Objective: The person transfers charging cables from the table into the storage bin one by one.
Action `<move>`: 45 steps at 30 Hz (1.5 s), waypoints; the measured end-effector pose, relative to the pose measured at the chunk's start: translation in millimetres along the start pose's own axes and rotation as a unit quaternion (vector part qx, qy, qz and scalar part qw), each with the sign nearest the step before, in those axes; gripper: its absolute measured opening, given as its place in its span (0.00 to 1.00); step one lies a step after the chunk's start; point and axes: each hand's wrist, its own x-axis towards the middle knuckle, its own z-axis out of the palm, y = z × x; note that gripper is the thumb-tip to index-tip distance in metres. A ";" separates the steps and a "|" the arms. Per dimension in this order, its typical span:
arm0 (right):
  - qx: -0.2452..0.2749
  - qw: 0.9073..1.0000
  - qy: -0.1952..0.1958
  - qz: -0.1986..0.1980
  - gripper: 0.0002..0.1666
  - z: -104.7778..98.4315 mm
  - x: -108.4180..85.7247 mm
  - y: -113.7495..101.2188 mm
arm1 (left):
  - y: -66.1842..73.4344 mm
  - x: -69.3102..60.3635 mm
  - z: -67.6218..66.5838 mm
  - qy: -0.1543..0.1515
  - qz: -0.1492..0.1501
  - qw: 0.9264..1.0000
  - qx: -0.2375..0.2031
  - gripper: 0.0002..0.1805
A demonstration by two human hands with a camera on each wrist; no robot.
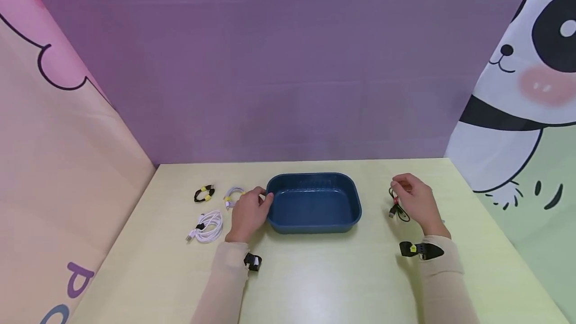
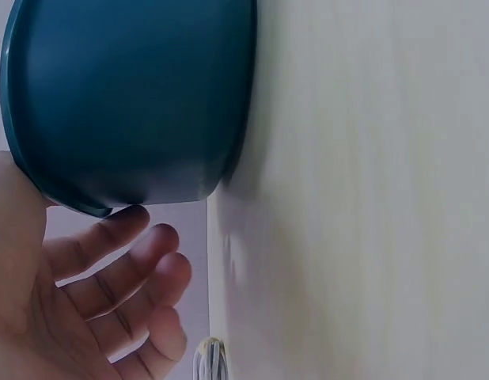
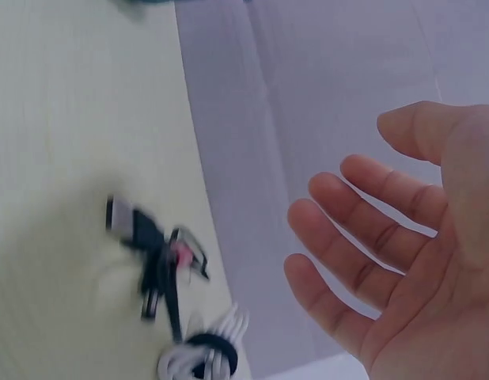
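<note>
Left hand (image 1: pixel 248 214) pinches the left rim of the bin (image 1: pixel 310 228), thumb over the edge, fingers loose along the outside. Good anchor; a light hold should do, enough to stop sliding without tipping it.

Right hand (image 1: pixel 416 201) hovers right of the bin, thumb and fingers apart, nothing between them in the wrist view. Just below the fingertips: black cable (image 1: pixel 394 209), bundled by a red tie, on the right of the table (image 1: pixel 315 274). Blurred up close; cannot tell how flat it lies.

Step, as judged: reaching for the black cable. Best grip is likely across the tied middle, not a loop or the plug (image 3: pixel 122 215), since a loose end could swing or work free. Come down from above, close gently.

Watch the white coil (image 3: pixel 185 362) near it; a wide grasp could snag both. Whether the two touch, cannot tell.
</note>
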 end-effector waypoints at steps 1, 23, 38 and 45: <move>-0.002 1.000 0.001 0.005 0.25 -1.2 0.0 3.0 | -0.8 -0.8 0.1 0.004 0.001 1.000 -0.001 0.17; -0.043 0.997 -0.010 0.058 0.20 -0.3 3.5 28.1 | 0.0 -1.2 3.9 0.012 0.016 0.999 -0.038 0.25; -0.085 0.994 -0.032 0.056 0.17 13.9 1.6 34.7 | 5.8 -3.0 2.8 0.005 0.027 0.999 -0.045 0.24; -0.125 0.991 -0.032 0.033 0.12 19.7 4.2 36.3 | 4.9 -4.5 3.0 0.005 0.024 0.999 -0.048 0.25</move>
